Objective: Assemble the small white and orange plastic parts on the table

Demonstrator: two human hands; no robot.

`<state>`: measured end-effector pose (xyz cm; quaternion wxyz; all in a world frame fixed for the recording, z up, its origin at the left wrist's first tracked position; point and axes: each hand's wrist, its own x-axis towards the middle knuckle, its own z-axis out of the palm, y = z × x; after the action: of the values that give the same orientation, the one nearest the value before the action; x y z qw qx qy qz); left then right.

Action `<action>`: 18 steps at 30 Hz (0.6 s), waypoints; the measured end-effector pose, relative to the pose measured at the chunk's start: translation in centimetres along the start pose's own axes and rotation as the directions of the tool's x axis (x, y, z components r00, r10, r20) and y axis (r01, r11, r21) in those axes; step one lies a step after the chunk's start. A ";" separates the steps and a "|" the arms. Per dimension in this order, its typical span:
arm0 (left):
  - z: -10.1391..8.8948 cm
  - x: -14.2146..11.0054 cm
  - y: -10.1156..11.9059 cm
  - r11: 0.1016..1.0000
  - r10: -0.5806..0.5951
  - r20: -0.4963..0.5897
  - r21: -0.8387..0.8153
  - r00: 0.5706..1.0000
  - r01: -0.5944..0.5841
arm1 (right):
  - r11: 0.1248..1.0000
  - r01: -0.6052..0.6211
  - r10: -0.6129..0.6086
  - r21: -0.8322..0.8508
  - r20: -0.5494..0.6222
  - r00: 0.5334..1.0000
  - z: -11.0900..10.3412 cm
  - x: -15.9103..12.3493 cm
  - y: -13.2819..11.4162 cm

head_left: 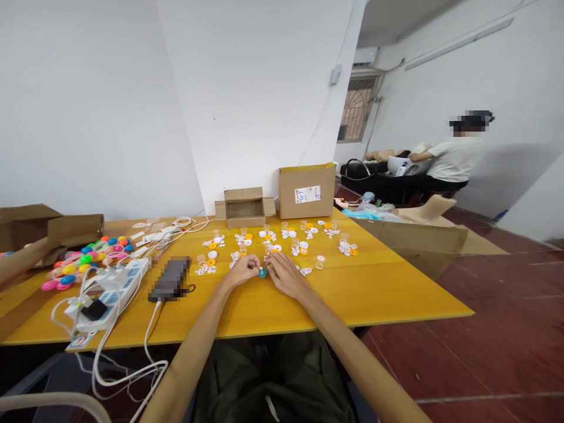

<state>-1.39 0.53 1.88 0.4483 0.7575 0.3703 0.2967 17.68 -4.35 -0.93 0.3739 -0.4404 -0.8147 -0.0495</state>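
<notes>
My left hand [245, 271] is over the table with its fingers curled into a pinch. Between the two hands is a small round teal piece [262, 273] with a white bit on top. From the other side, my right hand [285, 275] comes close to the teal piece, fingers bent together and their tips beside it. What sits within either set of fingertips is too small to make out. Around the hands lie groups of small parts: clear cups [319, 262], white discs [212, 255], orange rings [211, 262] and spotted white pieces [305, 271].
Behind the parts stand an open small carton [247, 223] and a closed cardboard box [306, 202]. On the left are a phone [171, 277], a power strip [121, 291] with cables, and colourful balls [83, 259]. Another person's arm [22, 261] reaches in there; a person [458, 158] sits far right.
</notes>
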 end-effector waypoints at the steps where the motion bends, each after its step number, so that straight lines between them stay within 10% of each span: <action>1: 0.0 0.1 -0.1 1.000 0.000 -0.016 -0.005 1.000 0.000 | 1.000 -0.012 0.012 -0.002 -0.012 1.000 0.1 0.0 0.1; 18: 0.9 0.1 -0.2 0.997 -0.028 -0.056 0.076 0.998 0.032 | 1.000 0.019 -0.019 -0.007 0.000 1.000 0.2 0.1 0.1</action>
<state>-0.71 0.23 1.35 0.4127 0.7602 0.4051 0.2962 17.60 -4.08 -1.06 0.3717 -0.4341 -0.8187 -0.0558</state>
